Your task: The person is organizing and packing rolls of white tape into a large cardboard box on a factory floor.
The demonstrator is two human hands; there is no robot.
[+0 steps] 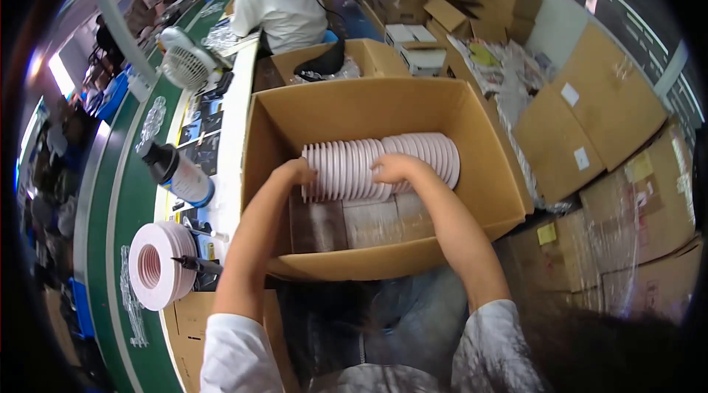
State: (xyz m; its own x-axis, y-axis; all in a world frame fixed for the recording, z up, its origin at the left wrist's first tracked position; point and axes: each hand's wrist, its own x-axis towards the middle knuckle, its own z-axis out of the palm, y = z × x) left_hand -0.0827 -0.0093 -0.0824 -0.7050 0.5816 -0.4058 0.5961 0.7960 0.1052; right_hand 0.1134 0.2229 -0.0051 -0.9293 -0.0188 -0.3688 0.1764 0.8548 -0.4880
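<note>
Two rows of pale pinkish-white discs, standing on edge face to face, lie end to end in the open cardboard carton (354,107) before me. The left row (345,167) runs from near the carton's left wall toward its middle; the right row (431,155) carries on toward the right wall. My left hand (297,171) is at the outer end of the left row, fingers curled in against the last disc, their tips partly hidden. My right hand (396,169) comes over where the rows meet, thumb and fingers drawn narrow on the left row's inner end, so I hold that row between both hands. I cannot tell whether its underside touches the brown cardboard layer (369,225) showing along the carton's near wall.

Left of the carton, at the workbench's near end, a stack of pale rings (184,259) sits beside a black screwdriver-like tool (199,265). Farther up stand a black-capped bottle (190,183) and a small fan (184,66). Beyond the carton's far edge, a co-worker in a white shirt (284,6) sits.
</note>
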